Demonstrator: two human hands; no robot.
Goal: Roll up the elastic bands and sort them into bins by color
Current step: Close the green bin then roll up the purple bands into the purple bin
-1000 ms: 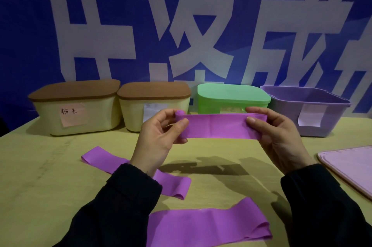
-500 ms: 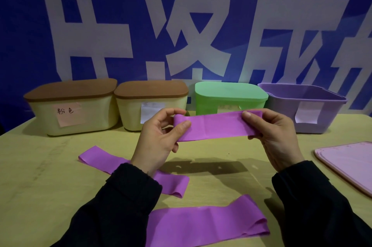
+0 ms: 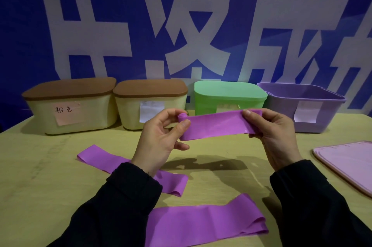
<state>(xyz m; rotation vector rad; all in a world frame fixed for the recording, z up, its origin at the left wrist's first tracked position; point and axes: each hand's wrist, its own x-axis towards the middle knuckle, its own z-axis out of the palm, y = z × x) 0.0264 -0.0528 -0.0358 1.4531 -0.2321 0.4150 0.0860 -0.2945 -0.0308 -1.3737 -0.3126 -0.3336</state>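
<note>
Head view: a flat purple elastic band (image 3: 217, 125), held in the air in front of the lidded green plastic bin (image 3: 229, 95), has a small roll begun at its left end. The left hand (image 3: 161, 138) pinches that roll; the right hand (image 3: 269, 128) pinches the free end. Rolling has just started; next, the roll probably needs winding rightward under tension.

Both hands are raised above the tabletop (image 3: 211, 182), dark sleeves at the wrists. The left hand (image 3: 159, 138) pinches the band's (image 3: 215, 126) rolled end; the right hand (image 3: 271, 132) grips the other end.
</note>
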